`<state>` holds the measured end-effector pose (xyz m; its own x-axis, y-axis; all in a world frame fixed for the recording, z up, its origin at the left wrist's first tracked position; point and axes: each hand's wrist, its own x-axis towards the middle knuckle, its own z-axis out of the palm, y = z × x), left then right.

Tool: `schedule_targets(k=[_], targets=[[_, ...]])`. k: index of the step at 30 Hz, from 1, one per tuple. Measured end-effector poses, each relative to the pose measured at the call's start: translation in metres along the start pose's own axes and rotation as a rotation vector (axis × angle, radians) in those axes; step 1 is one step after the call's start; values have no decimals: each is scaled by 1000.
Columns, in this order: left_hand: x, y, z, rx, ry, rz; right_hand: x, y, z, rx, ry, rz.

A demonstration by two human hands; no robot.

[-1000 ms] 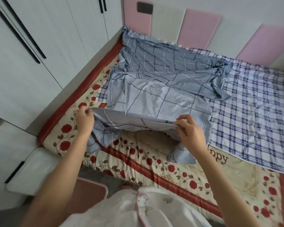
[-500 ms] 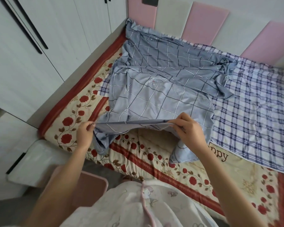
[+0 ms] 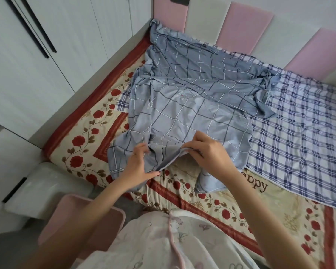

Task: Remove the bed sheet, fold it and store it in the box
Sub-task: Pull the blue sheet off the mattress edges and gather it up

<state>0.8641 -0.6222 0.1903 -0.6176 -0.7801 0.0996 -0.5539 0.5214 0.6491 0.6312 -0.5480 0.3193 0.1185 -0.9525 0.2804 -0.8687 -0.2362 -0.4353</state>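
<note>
The soft grey-blue checked bed sheet (image 3: pixel 192 105) lies bunched up on the bed. It runs from the far corner by the headboard down to the near edge, where part of it hangs over. Its folds hide how many layers there are.

Both hands hold the near edge of the sheet, close together. The left hand (image 3: pixel 142 166) has its fingers curled round a fold, and the cloth covers some of its fingertips. The right hand (image 3: pixel 207 154) pinches the edge between thumb and fingers and lifts it a little off the bed.

Under the sheet lies a cream quilt with red roses and red bands (image 3: pixel 85 150). A brown word on it reads "appy"; the right arm hides its start. A blue and white plaid cloth (image 3: pixel 299 136) lies flat to the right of the sheet, touching it, and the frame cuts it off.

A pink plastic box (image 3: pixel 66 214) stands on the floor near the bed at the lower left. The left arm and the person's white top with pink trim (image 3: pixel 163 245) hide much of it. Beside it is a cloudy white plastic thing (image 3: pixel 37 191); I cannot tell if it is a lid or a box.

Pink and white padded panels (image 3: pixel 246 22) stand behind the bed, and a white wardrobe with black handles (image 3: pixel 46 45) stands to the left.
</note>
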Motion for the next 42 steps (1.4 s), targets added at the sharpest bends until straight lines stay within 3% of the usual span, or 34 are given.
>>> schedule_targets(k=[4,16,22,29,31,35,42], targets=[[12,50,2,-120,158,183,2,-2,-2,-21,-3,-6],[19,82,4,-202,350,188,-25,28,-21,-66,27,44],[30,88,-32,-39,291,342,-55,49,-9,-202,110,25],[42,111,-43,-9,294,328,-92,50,39,-232,299,66],[43,114,-44,-3,311,291,-102,49,56,-150,330,144],[52,116,-46,-10,338,235,-117,49,79,272,366,467],[61,107,-44,-50,356,159,-129,62,82,194,210,674]])
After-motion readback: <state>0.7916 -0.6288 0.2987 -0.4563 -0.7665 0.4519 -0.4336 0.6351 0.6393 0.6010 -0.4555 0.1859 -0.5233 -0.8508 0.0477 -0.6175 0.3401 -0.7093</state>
